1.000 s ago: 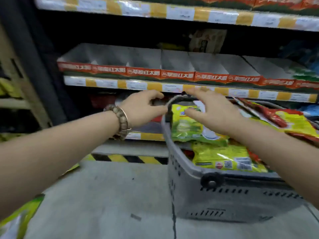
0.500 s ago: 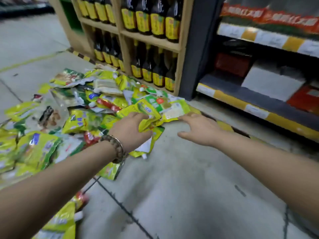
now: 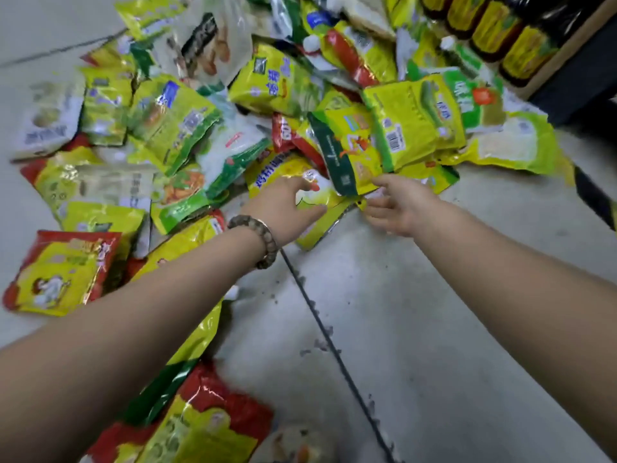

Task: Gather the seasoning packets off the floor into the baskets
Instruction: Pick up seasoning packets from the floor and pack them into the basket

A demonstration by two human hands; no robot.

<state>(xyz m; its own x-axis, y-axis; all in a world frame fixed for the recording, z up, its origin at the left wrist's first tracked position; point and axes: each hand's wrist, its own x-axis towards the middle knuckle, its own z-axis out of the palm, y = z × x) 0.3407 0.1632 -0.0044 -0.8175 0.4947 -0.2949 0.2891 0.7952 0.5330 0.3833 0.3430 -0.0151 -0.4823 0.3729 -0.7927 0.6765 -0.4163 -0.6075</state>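
Note:
A heap of seasoning packets point(image 3: 173, 128), mostly yellow and green with some red, covers the floor from the left to the top. My left hand point(image 3: 287, 208), with a bead bracelet on its wrist, rests with spread fingers on a yellow packet with a chicken picture point(image 3: 317, 192) at the heap's near edge. My right hand point(image 3: 397, 205) pinches the lower corner of a yellow packet with a dark green side point(image 3: 350, 152), thumb on top and fingers beneath. No basket is in view.
Bare grey concrete floor point(image 3: 434, 329) with a dark seam lies near and right. Dark bottles with yellow labels point(image 3: 494, 31) stand on a low wooden shelf at the top right. More red and yellow packets point(image 3: 207, 422) lie under my left forearm.
The view swung from the basket by the shelf down to the heap on the floor. Both hands left the basket, reached into the heap, and now touch packets at its near edge.

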